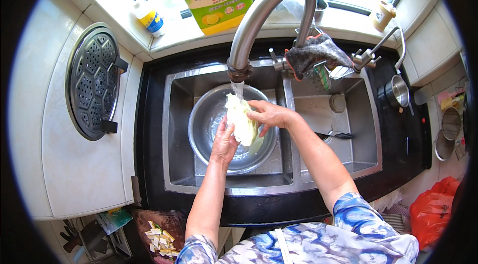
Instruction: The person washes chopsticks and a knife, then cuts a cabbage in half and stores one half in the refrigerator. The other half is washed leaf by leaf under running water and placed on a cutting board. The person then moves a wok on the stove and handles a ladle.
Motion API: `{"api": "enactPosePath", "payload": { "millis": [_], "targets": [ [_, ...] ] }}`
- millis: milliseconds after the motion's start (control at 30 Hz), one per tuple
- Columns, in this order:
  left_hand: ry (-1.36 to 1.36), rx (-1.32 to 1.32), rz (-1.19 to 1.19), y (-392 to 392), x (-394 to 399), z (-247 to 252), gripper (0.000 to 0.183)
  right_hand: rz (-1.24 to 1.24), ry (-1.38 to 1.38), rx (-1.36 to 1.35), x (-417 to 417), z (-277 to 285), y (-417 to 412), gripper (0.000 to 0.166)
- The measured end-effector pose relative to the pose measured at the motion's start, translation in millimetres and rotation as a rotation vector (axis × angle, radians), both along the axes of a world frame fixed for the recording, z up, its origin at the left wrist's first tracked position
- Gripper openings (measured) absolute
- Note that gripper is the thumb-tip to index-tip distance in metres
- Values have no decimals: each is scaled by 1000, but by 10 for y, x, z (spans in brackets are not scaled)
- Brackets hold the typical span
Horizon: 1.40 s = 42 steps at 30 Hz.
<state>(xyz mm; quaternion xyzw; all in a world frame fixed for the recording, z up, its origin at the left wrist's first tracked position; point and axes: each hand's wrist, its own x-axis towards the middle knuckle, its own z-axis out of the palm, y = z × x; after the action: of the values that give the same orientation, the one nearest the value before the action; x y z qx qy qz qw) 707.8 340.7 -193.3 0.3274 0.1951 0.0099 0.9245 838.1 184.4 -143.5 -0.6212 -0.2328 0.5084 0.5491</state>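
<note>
Between my two hands is a pale yellow-green leafy vegetable (242,124), probably cabbage, held over a round metal basin (196,148). Water runs from the curved metal faucet (254,21) onto its upper end. My left hand (224,142) supports it from the left and below. On the other side, the fingers of my right hand (274,114) grip its right edge. The basin stands in the left bowl of a stainless steel double sink (179,129), with some water in it. A loose pale leaf shows in the basin below the vegetable.
A grey cloth (317,54) hangs on a rack behind the sink divider. A dark-handled utensil (338,135) lies in the right bowl. A large yellow detergent jug (218,2) stands on the sill. At lower left, a cutting board (143,217) bears pale cut pieces (161,239).
</note>
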Motion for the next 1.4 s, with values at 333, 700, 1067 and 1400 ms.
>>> {"api": "enactPosePath", "payload": {
  "millis": [333, 700, 1067, 1400],
  "targets": [
    [149, 510, -157, 68, 169, 294, 63, -53, 9, -29, -78, -26, 69, 53],
    [194, 1291, -60, 125, 299, 244, 87, -195, 12, 20, -227, -190, 180, 62],
    [276, 1106, -157, 42, 253, 435, 87, -211, 16, -31, -183, -310, 148, 63],
    [209, 908, -96, 124, 250, 205, 84, -116, -166, -4, -116, -220, 188, 47]
  ]
}}
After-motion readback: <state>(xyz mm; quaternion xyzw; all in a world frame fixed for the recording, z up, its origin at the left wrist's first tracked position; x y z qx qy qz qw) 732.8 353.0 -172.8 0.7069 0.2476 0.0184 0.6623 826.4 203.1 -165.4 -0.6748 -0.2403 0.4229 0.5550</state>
